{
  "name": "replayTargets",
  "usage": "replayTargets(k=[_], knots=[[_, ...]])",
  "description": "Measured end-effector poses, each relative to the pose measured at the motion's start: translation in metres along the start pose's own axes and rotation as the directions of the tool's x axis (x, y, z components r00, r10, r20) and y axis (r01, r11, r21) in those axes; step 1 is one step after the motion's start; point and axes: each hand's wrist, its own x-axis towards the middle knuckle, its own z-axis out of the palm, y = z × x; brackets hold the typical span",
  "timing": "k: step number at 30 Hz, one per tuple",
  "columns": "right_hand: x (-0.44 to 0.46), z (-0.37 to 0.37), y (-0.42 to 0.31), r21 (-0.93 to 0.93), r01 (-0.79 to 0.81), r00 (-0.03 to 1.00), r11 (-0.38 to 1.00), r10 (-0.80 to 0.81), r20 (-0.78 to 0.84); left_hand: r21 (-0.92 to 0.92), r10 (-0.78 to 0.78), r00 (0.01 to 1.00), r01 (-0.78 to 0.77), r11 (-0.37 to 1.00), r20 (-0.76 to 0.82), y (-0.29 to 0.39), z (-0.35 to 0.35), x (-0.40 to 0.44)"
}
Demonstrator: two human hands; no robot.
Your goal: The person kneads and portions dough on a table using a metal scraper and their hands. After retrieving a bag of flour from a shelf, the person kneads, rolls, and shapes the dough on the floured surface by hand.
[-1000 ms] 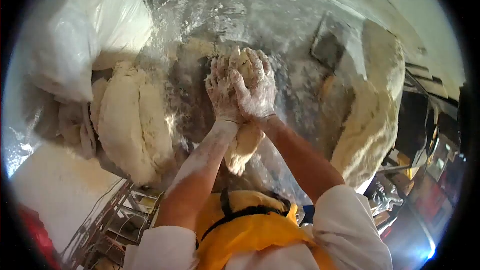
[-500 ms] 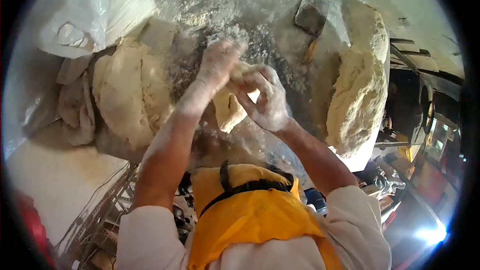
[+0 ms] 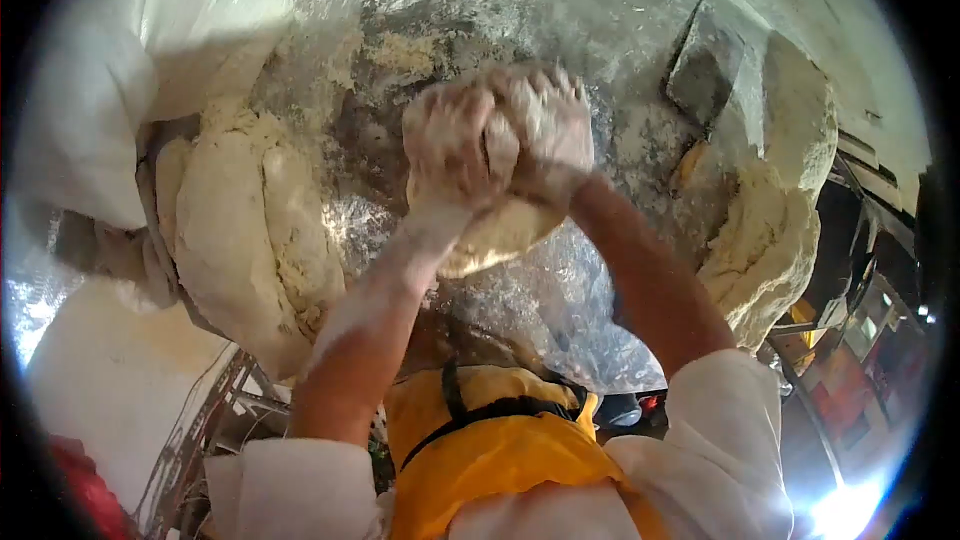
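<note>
A rounded piece of dough (image 3: 505, 235) lies on the floured work surface in front of me. My left hand (image 3: 455, 145) is pressed over its left and far part, fingers curled down. Beside it, touching, my right hand (image 3: 548, 125) bears on the far right part with its fingers bent over the dough. Both hands are white with flour and slightly blurred. They cover the far half of the piece; its near edge shows between my wrists.
A large mass of dough (image 3: 235, 230) rests at the left, beside white plastic sheeting (image 3: 210, 0). Another long dough mass (image 3: 775, 230) lies at the right. Near it is a dark flat rectangular plate (image 3: 705, 75). Flour and dough scraps (image 3: 405, 50) are smeared across the work surface (image 3: 470, 0).
Earlier my hands gripped the dough's far end, its near end hanging narrow and folded. Now both hands press side by side on a rounder piece. The view has shifted slightly.
</note>
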Motion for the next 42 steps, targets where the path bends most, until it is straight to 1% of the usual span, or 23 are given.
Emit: replayTargets(k=[2,4,5,6,7,10,13,15,16,19,20,22,25,28,30,31,33,34,36,37,38,40,42], knots=[[0.018,0.003,0.007,-0.109,-0.087,0.992,0.990,0.075,-0.103,0.096,0.117,0.988,-0.108,0.990,-0.100,-0.029,0.041,0.001],[0.022,-0.017,-0.007,-0.125,-0.215,0.972,0.969,0.224,0.066,0.193,0.231,0.964,-0.204,0.960,-0.129,-0.042,0.053,0.007],[0.010,0.016,0.005,-0.219,-0.244,0.960,0.945,0.268,0.086,0.169,-0.129,0.946,0.081,0.982,0.296,-0.037,0.043,0.014],[-0.003,0.012,-0.004,-0.209,-0.209,0.971,0.955,0.228,0.075,0.169,-0.112,0.955,0.067,0.983,0.275,-0.047,0.041,0.026],[-0.015,0.007,-0.013,-0.199,-0.173,0.980,0.965,0.189,0.064,-0.121,-0.083,0.933,0.133,0.984,0.351,-0.062,0.038,0.032],[-0.084,-0.070,-0.089,0.015,0.000,1.000,1.000,-0.001,0.027,-0.152,0.125,0.969,-0.093,0.984,0.214,0.017,-0.071,0.042],[-0.122,-0.055,-0.106,0.046,-0.139,0.990,0.989,0.140,-0.011,-0.169,0.218,0.976,-0.212,0.963,0.016,0.068,-0.093,-0.005],[-0.135,-0.028,-0.106,-0.084,-0.073,0.997,0.994,0.074,0.009,-0.080,0.036,0.996,-0.043,0.996,-0.083,0.068,-0.075,-0.065],[-0.135,-0.004,-0.103,-0.107,-0.057,0.988,0.993,0.040,-0.152,0.079,0.142,0.988,-0.137,0.987,-0.058,0.062,-0.071,-0.076],[-0.096,0.010,-0.078,-0.065,-0.159,0.970,0.985,0.143,-0.197,-0.133,0.014,0.992,-0.030,0.991,-0.122,0.028,-0.041,-0.032],[-0.069,0.013,-0.063,-0.026,-0.173,0.966,0.985,0.165,-0.198,-0.141,-0.013,0.999,0.007,0.990,-0.042,0.015,-0.036,-0.009],[-0.024,0.029,-0.019,-0.004,-0.151,0.969,0.989,0.147,-0.198,0.014,0.074,0.977,-0.073,0.997,-0.199,-0.026,0.011,-0.014],[0.026,0.016,0.002,-0.024,-0.278,0.960,0.960,0.277,-0.044,0.166,0.150,0.935,-0.100,0.981,-0.321,-0.071,0.056,0.001],[0.054,-0.009,-0.003,-0.158,-0.414,0.880,0.896,0.439,0.183,0.197,0.163,0.971,-0.128,0.972,-0.176,-0.087,0.064,0.032],[0.047,-0.023,-0.009,-0.015,-0.541,0.754,0.841,0.493,0.434,0.236,0.134,0.991,-0.137,0.962,0.030,-0.095,0.058,0.045],[0.036,-0.030,-0.017,-0.014,-0.524,0.774,0.852,0.483,0.410,0.292,0.187,0.978,-0.206,0.934,0.092,-0.097,0.051,0.052],[-0.024,-0.038,-0.047,-0.065,-0.083,0.993,0.994,0.077,-0.086,0.395,0.357,0.920,-0.393,0.830,0.164,-0.091,0.028,0.043],[-0.045,-0.062,-0.064,0.056,-0.030,0.998,0.998,0.027,0.061,0.324,0.316,0.924,-0.374,0.869,0.218,-0.067,0.002,0.045],[-0.083,-0.070,-0.091,0.141,-0.053,0.998,0.989,0.058,-0.032,0.143,0.275,0.956,-0.287,0.947,0.099,0.000,-0.057,0.018],[-0.093,-0.069,-0.107,0.022,-0.187,0.982,0.982,0.186,0.032,0.092,0.264,0.964,-0.267,0.959,0.041,0.028,-0.074,-0.002],[-0.101,-0.058,-0.115,-0.199,-0.234,0.936,0.951,0.276,0.216,-0.055,0.101,0.973,-0.092,0.994,0.206,0.050,-0.088,-0.021],[-0.121,-0.006,-0.103,-0.221,-0.055,0.998,0.974,0.048,-0.038,0.031,0.031,0.999,-0.030,0.999,-0.034,0.051,-0.067,-0.060],[-0.096,0.011,-0.098,-0.150,-0.096,0.971,0.984,0.060,-0.230,-0.010,-0.031,0.993,0.030,1.000,-0.116,0.042,-0.056,-0.047]])
